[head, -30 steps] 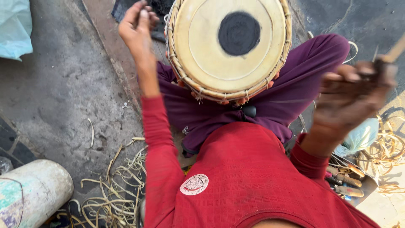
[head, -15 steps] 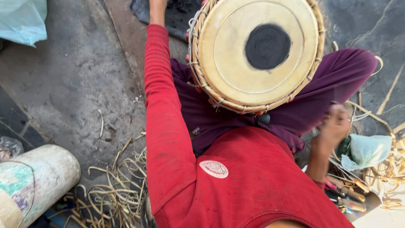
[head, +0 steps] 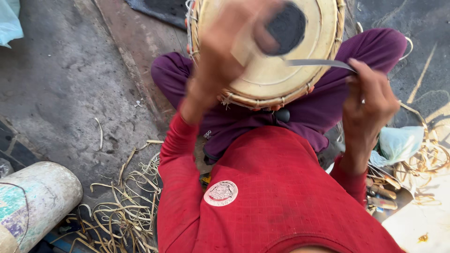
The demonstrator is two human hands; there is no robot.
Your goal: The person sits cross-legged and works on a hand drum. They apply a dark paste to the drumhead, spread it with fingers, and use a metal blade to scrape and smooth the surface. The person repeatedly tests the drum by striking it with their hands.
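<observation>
Left hand [head: 225,51] is blurred over the drum [head: 267,51] skin, fingers loosely together, grip unclear. Drum rests in the lap, face up. Right hand [head: 368,100] is clamped on a thin blade [head: 318,63] whose long axis runs leftward, tip over the skin near the black spot [head: 286,26].

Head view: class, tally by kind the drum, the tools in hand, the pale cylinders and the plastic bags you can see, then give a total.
Drum: 1
Thin metal blade, in the right hand: 1
Pale cylinder lying at lower left: 1
Light blue plastic bags: 2
Total: 5
</observation>
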